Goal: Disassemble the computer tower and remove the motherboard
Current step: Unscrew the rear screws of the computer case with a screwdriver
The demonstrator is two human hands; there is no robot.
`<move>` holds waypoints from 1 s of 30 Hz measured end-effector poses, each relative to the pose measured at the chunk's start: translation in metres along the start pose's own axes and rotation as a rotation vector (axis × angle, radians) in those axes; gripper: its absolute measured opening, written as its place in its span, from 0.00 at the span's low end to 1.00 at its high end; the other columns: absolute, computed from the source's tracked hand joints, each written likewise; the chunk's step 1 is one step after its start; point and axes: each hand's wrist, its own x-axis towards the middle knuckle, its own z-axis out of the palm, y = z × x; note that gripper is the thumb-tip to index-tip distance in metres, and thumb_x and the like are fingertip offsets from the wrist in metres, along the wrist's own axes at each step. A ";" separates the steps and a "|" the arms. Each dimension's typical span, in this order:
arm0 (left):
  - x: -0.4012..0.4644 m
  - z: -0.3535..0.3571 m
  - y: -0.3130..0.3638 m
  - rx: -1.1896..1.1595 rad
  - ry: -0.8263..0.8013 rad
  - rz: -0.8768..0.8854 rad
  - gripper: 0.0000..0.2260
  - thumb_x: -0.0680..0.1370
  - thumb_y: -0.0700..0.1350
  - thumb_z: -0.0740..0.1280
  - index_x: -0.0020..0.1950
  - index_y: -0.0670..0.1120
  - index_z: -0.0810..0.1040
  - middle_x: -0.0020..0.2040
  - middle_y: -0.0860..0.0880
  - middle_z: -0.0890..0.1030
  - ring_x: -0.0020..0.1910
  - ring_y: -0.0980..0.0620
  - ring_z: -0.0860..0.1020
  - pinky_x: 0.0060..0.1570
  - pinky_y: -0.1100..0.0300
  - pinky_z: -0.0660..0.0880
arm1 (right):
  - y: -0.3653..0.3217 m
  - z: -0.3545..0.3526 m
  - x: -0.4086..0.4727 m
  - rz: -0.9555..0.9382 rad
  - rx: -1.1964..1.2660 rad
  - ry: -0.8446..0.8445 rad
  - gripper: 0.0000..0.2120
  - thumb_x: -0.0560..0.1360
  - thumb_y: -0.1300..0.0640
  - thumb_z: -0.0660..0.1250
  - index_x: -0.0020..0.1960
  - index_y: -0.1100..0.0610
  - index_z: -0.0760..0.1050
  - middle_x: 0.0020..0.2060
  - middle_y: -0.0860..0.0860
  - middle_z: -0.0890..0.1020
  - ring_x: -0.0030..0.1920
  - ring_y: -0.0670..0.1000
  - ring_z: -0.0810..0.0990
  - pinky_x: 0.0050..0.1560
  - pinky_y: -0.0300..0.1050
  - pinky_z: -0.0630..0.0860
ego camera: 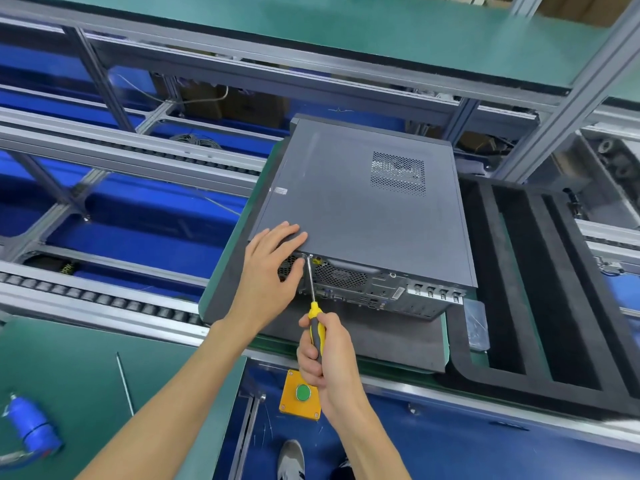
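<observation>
The right hand [323,355] grips the yellow-and-black handle of a screwdriver [316,320], its shaft angled up to a screw at the upper edge of the rear panel. The left hand [272,271], fingers extended, presses flat on the near corner of the grey computer tower [363,209]. The tower lies on its side on a dark mat [381,337], side panel closed; a yellow box with a green push button [302,393] sits below.

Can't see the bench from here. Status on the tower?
Left hand braces computer tower at rear corner. Right hand grips screwdriver, tip on rear-panel screw. Side panel on. Nothing in the way.
</observation>
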 end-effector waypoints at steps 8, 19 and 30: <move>0.000 0.002 0.000 0.007 0.017 0.005 0.19 0.77 0.43 0.71 0.68 0.46 0.77 0.69 0.50 0.74 0.73 0.51 0.67 0.74 0.48 0.59 | 0.002 -0.002 0.001 0.001 0.000 -0.004 0.14 0.84 0.55 0.51 0.48 0.59 0.73 0.25 0.50 0.66 0.22 0.46 0.59 0.19 0.37 0.56; 0.000 0.001 -0.001 0.002 0.011 0.010 0.21 0.76 0.43 0.72 0.69 0.45 0.76 0.69 0.49 0.74 0.72 0.49 0.68 0.73 0.45 0.60 | 0.003 -0.004 0.002 -0.017 -0.049 -0.006 0.14 0.82 0.55 0.51 0.47 0.59 0.72 0.25 0.50 0.65 0.22 0.46 0.59 0.21 0.37 0.56; -0.001 0.000 0.001 -0.013 0.012 0.004 0.20 0.77 0.42 0.71 0.69 0.46 0.76 0.70 0.50 0.74 0.73 0.50 0.67 0.75 0.48 0.58 | 0.006 -0.004 0.002 0.003 -0.013 0.002 0.14 0.82 0.55 0.52 0.47 0.58 0.73 0.25 0.50 0.65 0.22 0.46 0.59 0.21 0.37 0.56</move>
